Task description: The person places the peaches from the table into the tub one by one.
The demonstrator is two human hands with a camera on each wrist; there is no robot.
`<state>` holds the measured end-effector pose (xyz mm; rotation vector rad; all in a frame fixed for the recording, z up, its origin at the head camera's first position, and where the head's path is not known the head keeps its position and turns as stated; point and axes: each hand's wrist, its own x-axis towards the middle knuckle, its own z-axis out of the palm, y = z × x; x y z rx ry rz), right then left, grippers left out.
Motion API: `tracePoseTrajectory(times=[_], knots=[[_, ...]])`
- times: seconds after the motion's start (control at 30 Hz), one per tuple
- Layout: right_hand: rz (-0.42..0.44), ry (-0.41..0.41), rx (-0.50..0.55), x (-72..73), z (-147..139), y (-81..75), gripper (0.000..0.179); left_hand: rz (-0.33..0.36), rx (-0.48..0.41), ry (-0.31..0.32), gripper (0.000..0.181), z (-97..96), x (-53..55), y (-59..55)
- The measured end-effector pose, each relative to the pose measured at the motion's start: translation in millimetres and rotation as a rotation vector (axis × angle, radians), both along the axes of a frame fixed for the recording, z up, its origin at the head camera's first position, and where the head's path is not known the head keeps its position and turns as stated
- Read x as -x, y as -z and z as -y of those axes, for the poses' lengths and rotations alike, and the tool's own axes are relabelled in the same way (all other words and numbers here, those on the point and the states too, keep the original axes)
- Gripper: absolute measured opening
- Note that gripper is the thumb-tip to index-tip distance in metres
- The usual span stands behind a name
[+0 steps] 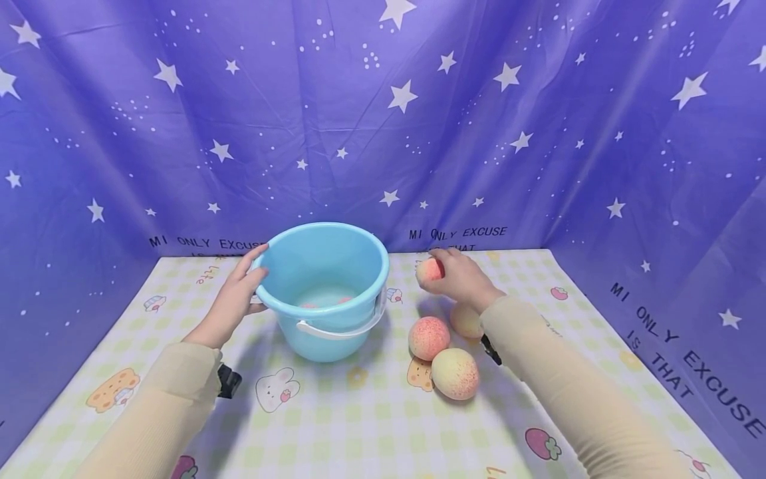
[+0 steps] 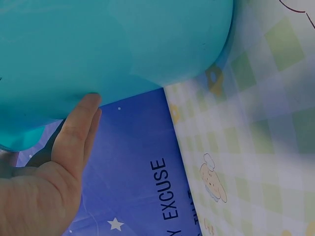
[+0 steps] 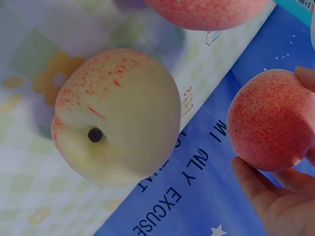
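- At the rim of the blue bucket (image 1: 317, 263), I see the left hand (image 1: 230, 299) gripping, fingers fairly straight against the outer wall.
- Right of it, raised over the tablecloth (image 1: 371, 412): right hand (image 1: 462, 274) pinches a red-blushed peach (image 1: 427, 271).
- Right sleeve (image 1: 550, 369) partly hides a pale peach (image 1: 463, 319).
- Pink slivers (image 1: 345, 300) inside bucket; I can't identify them.

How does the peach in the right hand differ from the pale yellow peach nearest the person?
The right hand holds the round, red-and-yellow peach, while the pale yellow, red-speckled peach rests on the green-and-white checked cloth. The held peach shows a mostly red side in the right wrist view; the resting peach looks mostly pale in the head view. The held peach is farther away than the resting peach. Both are rounded.
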<state>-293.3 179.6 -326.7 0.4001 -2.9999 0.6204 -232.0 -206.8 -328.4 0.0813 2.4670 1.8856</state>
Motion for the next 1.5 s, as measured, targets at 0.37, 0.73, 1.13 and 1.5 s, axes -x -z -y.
tracePoseTrajectory(times=[0.37, 0.73, 1.13, 1.5], knots=[[-0.002, -0.002, -0.010, -0.6, 0, -10.5, 0.078, -0.001, 0.006, -0.002, 0.062, 0.5, 0.7, 0.9], [-0.016, -0.004, -0.004, -1.3, 1, -16.4, 0.078, -0.002, 0.004, 0.002, 0.062, 0.3, 0.6, 1.8], [-0.047, -0.023, -0.029, -3.4, 4, -25.5, 0.079, -0.005, 0.004, 0.004, 0.062, -0.4, -0.6, 0.8], [-0.066, -0.038, -0.030, -4.1, 6, -33.5, 0.078, -0.012, 0.004, 0.006, 0.062, 0.0, 0.4, 2.0]])
